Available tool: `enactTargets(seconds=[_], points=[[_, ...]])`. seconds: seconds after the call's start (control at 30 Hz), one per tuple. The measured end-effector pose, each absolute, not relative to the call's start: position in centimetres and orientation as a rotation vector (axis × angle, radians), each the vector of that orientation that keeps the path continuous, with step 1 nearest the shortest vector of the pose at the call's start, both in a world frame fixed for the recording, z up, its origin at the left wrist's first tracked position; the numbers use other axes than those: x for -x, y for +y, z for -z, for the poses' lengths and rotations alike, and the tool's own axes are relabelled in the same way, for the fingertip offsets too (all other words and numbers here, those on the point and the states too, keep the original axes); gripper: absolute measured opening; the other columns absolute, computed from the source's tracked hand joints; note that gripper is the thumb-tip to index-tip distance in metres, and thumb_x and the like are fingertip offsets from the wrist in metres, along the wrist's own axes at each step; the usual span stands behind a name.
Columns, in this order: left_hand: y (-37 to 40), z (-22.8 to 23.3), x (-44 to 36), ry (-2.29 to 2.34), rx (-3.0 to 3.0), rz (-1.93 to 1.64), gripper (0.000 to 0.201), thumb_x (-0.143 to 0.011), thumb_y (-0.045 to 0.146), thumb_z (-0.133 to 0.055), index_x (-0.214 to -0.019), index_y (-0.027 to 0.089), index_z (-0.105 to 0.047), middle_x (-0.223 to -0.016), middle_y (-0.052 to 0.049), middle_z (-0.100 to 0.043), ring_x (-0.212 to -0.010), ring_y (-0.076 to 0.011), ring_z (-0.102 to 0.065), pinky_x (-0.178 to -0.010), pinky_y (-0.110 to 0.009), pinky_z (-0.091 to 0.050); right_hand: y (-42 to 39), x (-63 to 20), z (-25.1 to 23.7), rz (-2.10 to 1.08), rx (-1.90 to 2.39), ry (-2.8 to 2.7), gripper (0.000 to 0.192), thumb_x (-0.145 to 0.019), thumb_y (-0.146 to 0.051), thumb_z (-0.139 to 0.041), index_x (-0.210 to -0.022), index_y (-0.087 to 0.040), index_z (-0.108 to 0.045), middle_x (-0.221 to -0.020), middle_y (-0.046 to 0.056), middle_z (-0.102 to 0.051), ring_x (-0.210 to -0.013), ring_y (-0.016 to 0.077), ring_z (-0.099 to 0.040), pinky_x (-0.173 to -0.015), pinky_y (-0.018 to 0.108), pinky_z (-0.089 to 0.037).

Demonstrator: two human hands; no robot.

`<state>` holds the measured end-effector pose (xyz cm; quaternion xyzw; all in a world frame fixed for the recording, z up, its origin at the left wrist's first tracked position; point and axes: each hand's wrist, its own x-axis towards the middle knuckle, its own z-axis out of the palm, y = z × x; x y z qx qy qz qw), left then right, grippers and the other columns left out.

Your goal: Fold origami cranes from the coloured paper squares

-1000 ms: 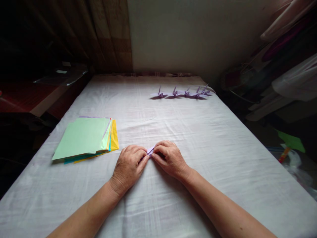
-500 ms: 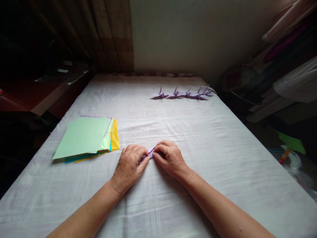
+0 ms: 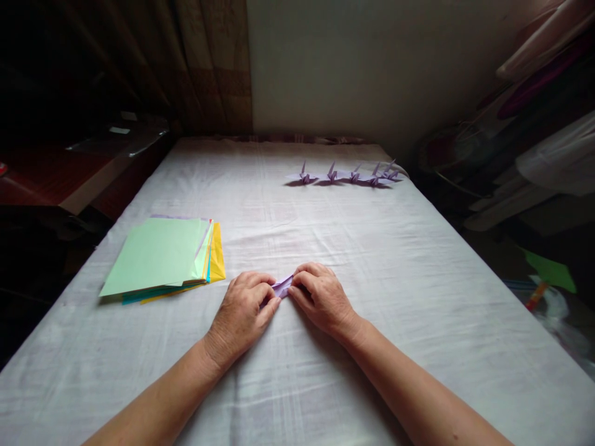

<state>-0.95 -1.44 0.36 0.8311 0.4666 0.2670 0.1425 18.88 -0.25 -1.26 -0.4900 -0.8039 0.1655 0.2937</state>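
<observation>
Head view: my left hand (image 3: 239, 313) and right hand (image 3: 320, 297) are pressed together, fingertips pinching the purple paper (image 3: 282, 287) flat on the white sheet (image 3: 418, 279). More of it pokes out between them than a second ago, so the fold is lengthening. Left lies the coloured paper stack (image 3: 162, 257); far off stands a row of purple cranes (image 3: 348, 174).

A home bedroom: a white-sheeted bed (image 3: 372, 260) under the hands, brown curtains (image 3: 204, 68) beyond, hanging clothes (image 3: 548, 93) right.
</observation>
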Motion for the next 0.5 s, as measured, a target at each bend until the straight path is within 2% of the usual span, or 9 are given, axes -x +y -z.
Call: enactTargets(seconds=[0.5], points=[[-1.44, 0.10, 0.52, 1.415, -2.375, -0.758, 0.013, -0.087, 0.018, -0.060, -0.075, 0.020, -0.055, -0.100, -0.005, -0.065, -0.098, -0.0225, -0.057, -0.090, -0.040, -0.044, -0.09, -18.58, 1.39, -0.479, 1.332, -2.070, 0.011, -0.083, -0.019, -0.065, -0.073, -0.021, -0.060, -0.087, 0.003, -0.064, -0.083, 0.0186, -0.057, -0.079, 0.033, -0.042]])
